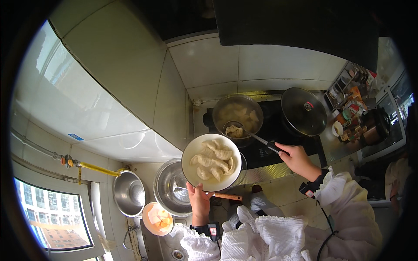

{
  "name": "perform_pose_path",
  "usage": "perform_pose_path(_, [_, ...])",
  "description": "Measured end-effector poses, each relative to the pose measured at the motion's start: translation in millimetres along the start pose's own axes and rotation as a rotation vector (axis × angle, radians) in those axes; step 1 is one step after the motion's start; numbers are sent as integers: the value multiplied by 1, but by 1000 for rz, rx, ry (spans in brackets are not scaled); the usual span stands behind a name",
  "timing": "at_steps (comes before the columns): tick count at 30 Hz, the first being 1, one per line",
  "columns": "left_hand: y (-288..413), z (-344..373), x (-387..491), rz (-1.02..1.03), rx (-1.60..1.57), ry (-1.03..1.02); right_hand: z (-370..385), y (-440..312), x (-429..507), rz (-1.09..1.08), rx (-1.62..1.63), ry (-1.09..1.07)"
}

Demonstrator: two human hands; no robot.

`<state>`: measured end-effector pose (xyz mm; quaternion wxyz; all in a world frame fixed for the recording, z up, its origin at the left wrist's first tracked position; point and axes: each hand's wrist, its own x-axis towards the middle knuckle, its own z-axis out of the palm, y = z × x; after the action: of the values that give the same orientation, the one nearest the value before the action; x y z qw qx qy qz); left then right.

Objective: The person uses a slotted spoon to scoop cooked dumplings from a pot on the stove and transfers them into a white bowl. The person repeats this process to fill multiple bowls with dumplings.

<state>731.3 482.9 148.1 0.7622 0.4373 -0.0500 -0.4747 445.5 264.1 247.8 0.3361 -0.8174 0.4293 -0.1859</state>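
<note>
My left hand (198,201) grips the near rim of a white bowl (189,166), which carries several boiled dumplings (212,161). With my right hand (298,161) I hold the black handle of a metal ladle (258,137). At the ladle's head, a dumpling (234,131) rests over the near side of a pot (260,112) on the stove. More dumplings (240,111) sit in cloudy liquid in that pot. The bowl is just in front of the pot and covers part of its near surroundings.
A glass-lidded pan (303,112) stands on the black cooktop (271,107), to the right. Left of the bowl are a large metal basin (163,187), a steel bowl (129,194) and a bowl of orange and pale pieces (159,219). A wooden-handled utensil (228,196) projects near my left hand. A sink (169,243) lies below.
</note>
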Motion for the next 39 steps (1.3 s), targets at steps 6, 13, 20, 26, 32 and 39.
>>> perform_pose_path(6, [-4,-2,-1,-4,8,4,11,1,-7,-175,-31,72])
perform_pose_path(13, [-10,-1,-1,-18,22,-5,-14,19,18,599,804,-73])
perform_pose_path(20, [-15,4,13,-69,19,-12,-74,-20,31,513,801,-87])
perform_pose_path(26, [-19,24,30,-94,10,-55,-98,-58,21,444,753,-163])
perform_pose_path(32, [-15,35,47,-117,37,-72,-57,-58,-2,132,384,-125])
perform_pose_path(39, [-7,34,50,-112,82,-86,-38,-33,-8,-300,-30,162])
